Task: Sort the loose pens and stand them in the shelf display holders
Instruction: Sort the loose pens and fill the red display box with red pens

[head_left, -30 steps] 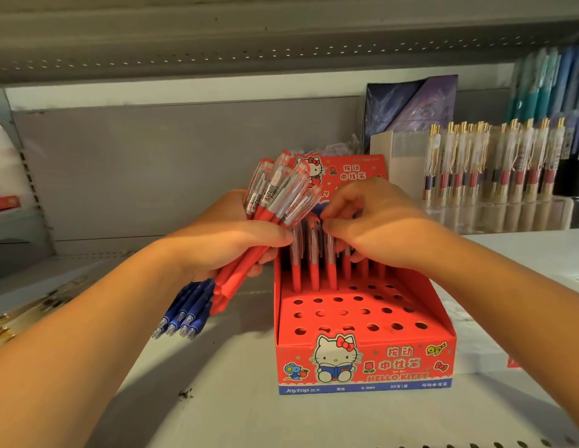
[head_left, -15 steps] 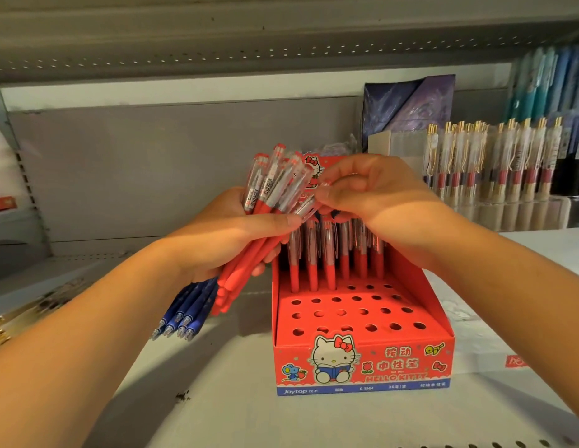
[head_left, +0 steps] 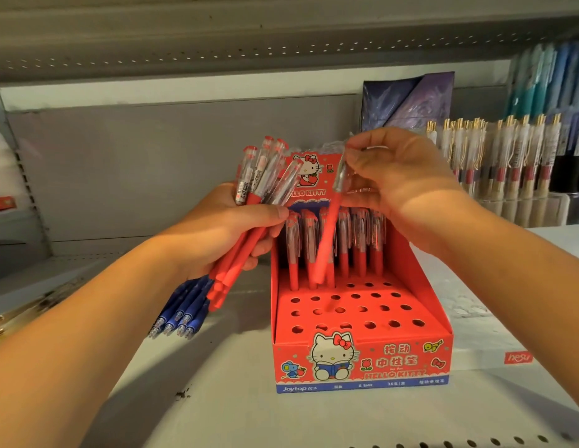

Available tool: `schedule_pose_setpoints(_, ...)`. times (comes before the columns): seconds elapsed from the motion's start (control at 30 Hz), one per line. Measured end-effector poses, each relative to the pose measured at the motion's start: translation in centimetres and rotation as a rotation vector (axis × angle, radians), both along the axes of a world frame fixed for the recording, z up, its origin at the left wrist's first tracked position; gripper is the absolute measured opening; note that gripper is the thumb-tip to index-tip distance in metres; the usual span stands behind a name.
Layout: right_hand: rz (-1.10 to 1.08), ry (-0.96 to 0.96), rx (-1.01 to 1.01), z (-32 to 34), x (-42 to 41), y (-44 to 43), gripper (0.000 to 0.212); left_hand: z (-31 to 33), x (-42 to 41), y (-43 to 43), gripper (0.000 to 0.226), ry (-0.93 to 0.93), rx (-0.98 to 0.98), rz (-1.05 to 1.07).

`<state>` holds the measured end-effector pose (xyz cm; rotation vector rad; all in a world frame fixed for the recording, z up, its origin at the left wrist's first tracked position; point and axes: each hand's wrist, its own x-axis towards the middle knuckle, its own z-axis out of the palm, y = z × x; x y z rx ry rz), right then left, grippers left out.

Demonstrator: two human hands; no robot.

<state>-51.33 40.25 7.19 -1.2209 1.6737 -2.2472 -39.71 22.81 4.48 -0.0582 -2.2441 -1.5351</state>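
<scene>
One row of pens (head_left: pixel 376 247) stands in the box (head_left: pixel 362 360), just under the right hand (head_left: pixel 398 185), which pinches one red pen (head_left: pixel 329 236) tip down. The left hand (head_left: pixel 223 231) grips a bunch (head_left: pixel 265 182) beside it. Most holes (head_left: pixel 362 309) are empty.

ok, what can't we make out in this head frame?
Head view:
- Red pen pinched by right hand: motion-blurred, tip and target hole unclear.
- Pen bundle in left hand: count hidden by overlap and fingers.
- Blue pens: upper ends hidden behind the left hand.
- Display holder bottom print: too small.
</scene>
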Motion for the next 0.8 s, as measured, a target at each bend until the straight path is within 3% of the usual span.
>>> schedule_pose_setpoints(0.23,-0.386,0.481,0.282,-0.7,-1.5,0.0,0.024,-0.3,-0.2,-0.2,0.018,-0.020,-0.022,0.007)
schedule_pose_setpoints(0.5,-0.396,0.524,0.324,-1.3,-2.1,-0.4,0.029,-0.3,-0.1,0.1,0.018,-0.039,-0.038,-0.004)
schedule_pose_setpoints(0.8,-0.371,0.477,0.633,-1.5,-1.6,0.0,0.005,-0.4,-0.3,0.2,0.016,-0.032,-0.018,-0.023)
